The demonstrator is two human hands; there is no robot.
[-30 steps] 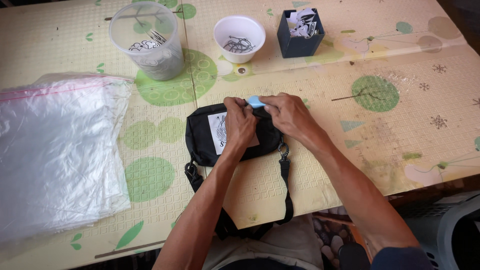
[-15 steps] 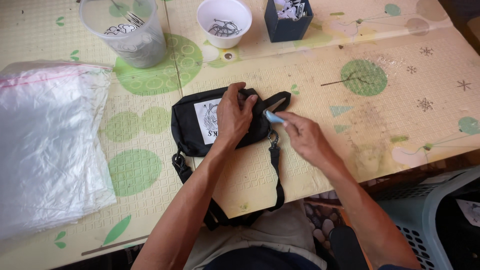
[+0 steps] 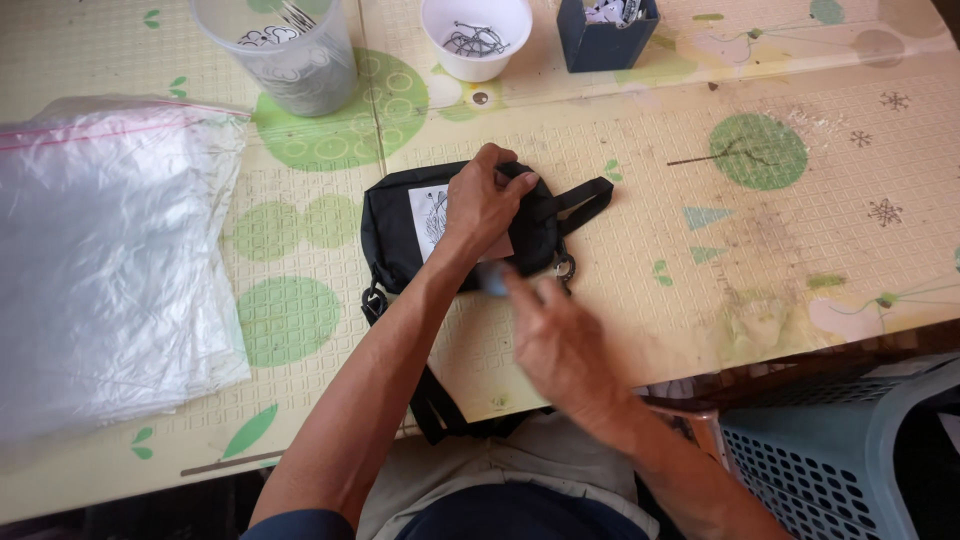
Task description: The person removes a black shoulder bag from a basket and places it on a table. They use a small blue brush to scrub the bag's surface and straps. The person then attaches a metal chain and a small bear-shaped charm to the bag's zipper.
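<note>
Two forearms of mine reach up from the bottom edge over the pale yellow table mat point(image 3: 640, 230) with green circles. Largest on it is the stack of clear plastic bags point(image 3: 105, 260) lying flat at my far left, well apart from my hands. Next comes the small black pouch point(image 3: 400, 235), lying flat near the table's front edge just left of centre, its white patch facing up and its black strap point(image 3: 440, 405) trailing off the edge toward my lap.

My left hand point(image 3: 485, 200) comes in along a straight forearm and lies palm down on the pouch's right half, fingers curled over its top edge, pressing and gripping the fabric. My right hand point(image 3: 560, 345) hovers just below the pouch, wrist bent, blurred by motion; fingers pinch together round a small light-blue thing point(image 3: 493, 280) at their tips, close to the pouch's lower edge. Whether it touches the pouch I cannot tell.

Along the far edge stand a clear plastic tub point(image 3: 290, 55), a white cup point(image 3: 476, 35) holding dark wire bits, and a dark blue box point(image 3: 605, 30). A grey-blue basket point(image 3: 850, 455) sits below at my right.
</note>
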